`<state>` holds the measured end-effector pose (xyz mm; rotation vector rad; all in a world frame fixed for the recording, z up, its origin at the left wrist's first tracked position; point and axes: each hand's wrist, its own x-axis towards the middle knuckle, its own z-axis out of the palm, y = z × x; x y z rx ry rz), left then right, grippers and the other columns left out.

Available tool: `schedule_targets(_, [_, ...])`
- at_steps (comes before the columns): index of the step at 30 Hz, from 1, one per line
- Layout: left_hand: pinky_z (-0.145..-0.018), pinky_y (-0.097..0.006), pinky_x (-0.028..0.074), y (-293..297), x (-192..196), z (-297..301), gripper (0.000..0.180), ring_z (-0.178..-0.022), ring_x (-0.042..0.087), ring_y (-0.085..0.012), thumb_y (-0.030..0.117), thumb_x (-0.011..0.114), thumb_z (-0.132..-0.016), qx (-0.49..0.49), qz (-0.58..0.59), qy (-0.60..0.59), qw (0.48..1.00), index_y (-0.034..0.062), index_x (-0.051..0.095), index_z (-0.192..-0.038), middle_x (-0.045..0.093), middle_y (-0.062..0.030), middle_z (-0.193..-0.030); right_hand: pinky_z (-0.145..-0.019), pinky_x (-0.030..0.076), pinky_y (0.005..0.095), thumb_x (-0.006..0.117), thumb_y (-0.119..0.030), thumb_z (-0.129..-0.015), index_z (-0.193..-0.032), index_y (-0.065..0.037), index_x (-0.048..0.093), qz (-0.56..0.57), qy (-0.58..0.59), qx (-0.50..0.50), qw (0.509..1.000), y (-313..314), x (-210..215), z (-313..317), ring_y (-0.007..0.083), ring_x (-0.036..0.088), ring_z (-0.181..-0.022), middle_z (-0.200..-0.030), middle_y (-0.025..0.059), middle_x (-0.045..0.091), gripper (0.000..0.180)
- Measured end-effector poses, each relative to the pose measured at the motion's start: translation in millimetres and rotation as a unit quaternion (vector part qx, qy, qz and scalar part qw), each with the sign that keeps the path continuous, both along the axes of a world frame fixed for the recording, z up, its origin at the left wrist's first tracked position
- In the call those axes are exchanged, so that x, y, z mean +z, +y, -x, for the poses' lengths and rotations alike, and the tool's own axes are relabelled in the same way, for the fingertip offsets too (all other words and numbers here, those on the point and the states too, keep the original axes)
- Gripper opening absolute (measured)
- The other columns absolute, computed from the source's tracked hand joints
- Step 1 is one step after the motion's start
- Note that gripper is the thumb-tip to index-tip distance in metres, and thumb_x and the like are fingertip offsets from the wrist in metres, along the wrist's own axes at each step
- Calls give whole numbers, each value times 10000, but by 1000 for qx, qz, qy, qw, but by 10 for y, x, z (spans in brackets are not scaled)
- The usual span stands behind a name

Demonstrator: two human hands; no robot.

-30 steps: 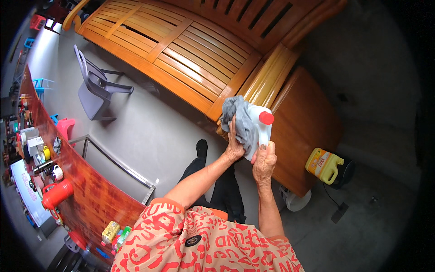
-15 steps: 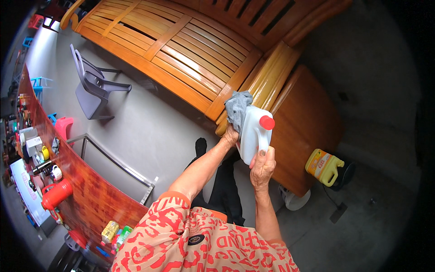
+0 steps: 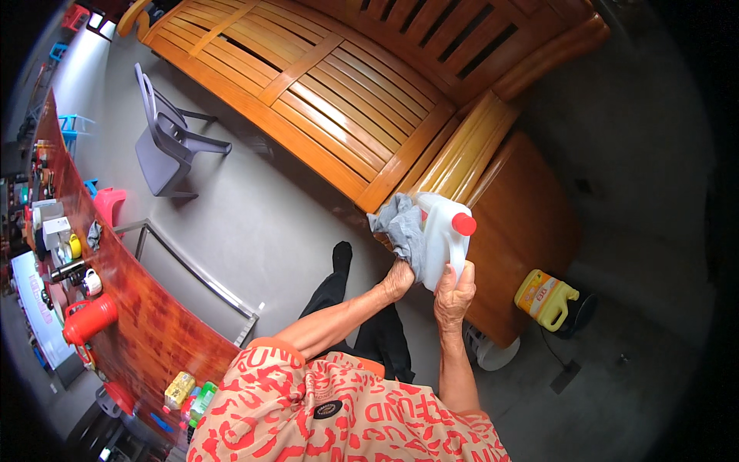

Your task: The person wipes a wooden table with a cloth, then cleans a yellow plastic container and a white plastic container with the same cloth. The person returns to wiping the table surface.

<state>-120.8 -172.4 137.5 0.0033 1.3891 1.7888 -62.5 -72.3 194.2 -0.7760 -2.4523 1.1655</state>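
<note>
A white plastic jug (image 3: 439, 239) with a red cap (image 3: 463, 224) is held out in front of me, tilted, beside the armrest of the wooden bench. My right hand (image 3: 454, 296) is closed around the lower end of its handle. Against the jug's left side lies a crumpled grey cloth (image 3: 402, 227), gripped in my left hand (image 3: 398, 280). The fingers of that hand are mostly hidden behind the cloth and the jug.
The slatted wooden bench (image 3: 339, 96) stands ahead, with a brown wooden side panel (image 3: 523, 223) to its right. A yellow jug (image 3: 545, 299) is on the right. At left are a grey plastic chair (image 3: 165, 146) and a long red-brown table (image 3: 150, 308) bearing a red thermos (image 3: 91, 319).
The jug and cloth have moved slightly to the right and closer to me. The jug has turned a little, and the cloth now spreads further out on its left.
</note>
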Motion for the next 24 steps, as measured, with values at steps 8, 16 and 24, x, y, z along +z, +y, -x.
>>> schedule_targets(8, [-1100, -429, 215, 66, -308, 588, 771, -1316, 293, -352, 319, 622, -839, -19, 33, 354, 934, 60, 224, -1446, 252, -195, -1418, -649, 400, 437, 614, -185, -868, -886, -9, 506, 29, -16, 23, 999, -148, 36, -158, 347, 481, -737, -774, 158, 499, 208])
schedule_targets(16, [-832, -363, 473, 482, 181, 1277, 420, -918, 621, -287, 381, 625, -833, -252, -12, 340, 906, 28, 635, -1060, 646, -133, -992, -624, 401, 434, 608, -154, -863, -879, 4, 502, 67, -20, -31, 997, -261, -38, -297, 348, 474, -706, -780, 162, 504, 191])
schedule_targets(24, [-731, -283, 484, 769, 58, 1373, 347, -844, 604, -135, 378, 645, -841, -322, 15, 75, 944, 34, 681, -874, 676, -60, -933, -482, 404, 308, 528, -242, -945, -949, 8, 542, -81, 65, -45, 994, -340, -63, -184, 163, 504, -496, -665, 68, 519, 250])
